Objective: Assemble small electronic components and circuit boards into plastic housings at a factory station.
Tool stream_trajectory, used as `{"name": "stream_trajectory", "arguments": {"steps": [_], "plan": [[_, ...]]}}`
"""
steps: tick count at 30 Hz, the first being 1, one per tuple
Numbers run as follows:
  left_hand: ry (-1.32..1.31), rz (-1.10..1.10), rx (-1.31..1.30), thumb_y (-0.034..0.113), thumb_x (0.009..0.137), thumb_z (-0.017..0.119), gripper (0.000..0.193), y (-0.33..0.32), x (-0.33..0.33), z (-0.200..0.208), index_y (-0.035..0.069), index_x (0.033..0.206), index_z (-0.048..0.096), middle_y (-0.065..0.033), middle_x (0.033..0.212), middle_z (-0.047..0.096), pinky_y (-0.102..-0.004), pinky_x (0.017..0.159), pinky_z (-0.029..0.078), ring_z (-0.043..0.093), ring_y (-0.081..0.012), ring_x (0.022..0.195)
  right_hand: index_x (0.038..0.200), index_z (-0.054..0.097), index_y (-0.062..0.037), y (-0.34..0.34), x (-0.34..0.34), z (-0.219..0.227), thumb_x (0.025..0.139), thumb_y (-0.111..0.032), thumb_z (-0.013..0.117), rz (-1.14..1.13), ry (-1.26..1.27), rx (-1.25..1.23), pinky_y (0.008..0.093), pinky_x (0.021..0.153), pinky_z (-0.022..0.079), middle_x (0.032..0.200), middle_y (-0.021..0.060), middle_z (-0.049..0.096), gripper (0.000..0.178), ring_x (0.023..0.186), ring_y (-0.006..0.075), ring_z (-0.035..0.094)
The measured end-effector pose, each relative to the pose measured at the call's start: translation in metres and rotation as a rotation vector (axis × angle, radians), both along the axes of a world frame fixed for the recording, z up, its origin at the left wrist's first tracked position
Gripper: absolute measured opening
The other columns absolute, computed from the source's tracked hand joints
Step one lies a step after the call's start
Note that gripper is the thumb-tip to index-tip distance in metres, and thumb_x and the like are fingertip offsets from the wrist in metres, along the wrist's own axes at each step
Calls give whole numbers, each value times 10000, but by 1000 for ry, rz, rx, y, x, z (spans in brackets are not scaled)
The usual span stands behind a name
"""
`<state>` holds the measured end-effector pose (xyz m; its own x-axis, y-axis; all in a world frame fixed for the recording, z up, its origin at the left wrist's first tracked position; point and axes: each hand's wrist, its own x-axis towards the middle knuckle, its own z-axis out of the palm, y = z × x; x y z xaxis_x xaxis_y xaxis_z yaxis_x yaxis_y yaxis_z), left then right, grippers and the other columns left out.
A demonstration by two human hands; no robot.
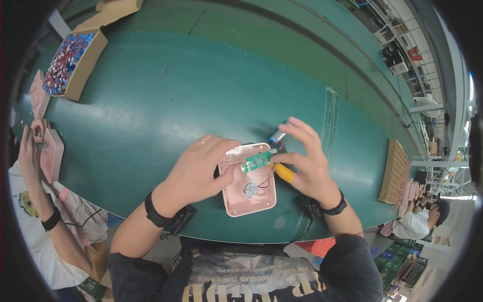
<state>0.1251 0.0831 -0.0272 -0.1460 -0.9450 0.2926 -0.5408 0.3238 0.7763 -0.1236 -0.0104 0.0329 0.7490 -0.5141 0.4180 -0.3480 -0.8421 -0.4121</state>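
A pink plastic housing (250, 207), shaped like a shallow box with rounded corners, lies open side up in front of me. My left hand (198, 166) grips its left edge, thumb over the rim. Above the housing's upper part, a green circuit board (256, 161) sits tilted, its right end pinched in my right hand (308, 168). The right thumb wears a yellow finger cot (284, 172). Beside my right fingertips is a small cylindrical battery (278, 136), with red and dark wires running toward the board. Thin wires also lead down to a round disc (250, 189) inside the housing.
At the far left stands a cardboard box (86, 65) full of blue parts with red wires. Near it, a co-worker's hands (35, 138) hold another pink housing (52, 156). A compartmented cardboard tray (394, 171) sits at the right end of the green table (166, 95).
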Motion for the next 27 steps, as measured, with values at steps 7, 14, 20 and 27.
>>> {"name": "stream_trajectory", "arguments": {"steps": [7, 14, 20, 27], "plan": [[39, 7, 21, 72, 771, 739, 442, 0, -2, 3, 35, 1199, 636, -149, 1093, 699, -435, 866, 558, 680, -362, 975, 949, 749, -62, -7, 11, -4, 719, -52, 835, 130, 107, 87, 439, 942, 490, 1103, 60, 682, 246, 1019, 273, 653], [38, 32, -24, 102, 785, 730, 423, 1, -2, -2, 50, 1190, 619, -124, 1021, 690, -430, 800, 563, 673, -328, 947, 955, 744, -45, -4, 20, 9, 712, -25, 817, 131, 201, 109, 426, 912, 498, 1095, 75, 677, 254, 1014, 286, 651], [25, 32, -37, 76, 768, 769, 421, 1, -2, -3, 40, 1163, 630, -145, 1026, 713, -424, 857, 585, 714, -350, 941, 980, 717, -12, 6, 24, 12, 715, -22, 807, 91, 263, 64, 401, 876, 505, 1117, 113, 644, 280, 1006, 305, 640], [12, 74, -131, 62, 766, 774, 397, 0, -3, -3, 42, 1140, 642, -118, 1064, 736, -385, 781, 605, 732, -330, 887, 983, 707, 11, 11, 31, 17, 723, -13, 789, 56, 336, 84, 401, 857, 499, 1137, 121, 620, 274, 1020, 310, 617]]}}
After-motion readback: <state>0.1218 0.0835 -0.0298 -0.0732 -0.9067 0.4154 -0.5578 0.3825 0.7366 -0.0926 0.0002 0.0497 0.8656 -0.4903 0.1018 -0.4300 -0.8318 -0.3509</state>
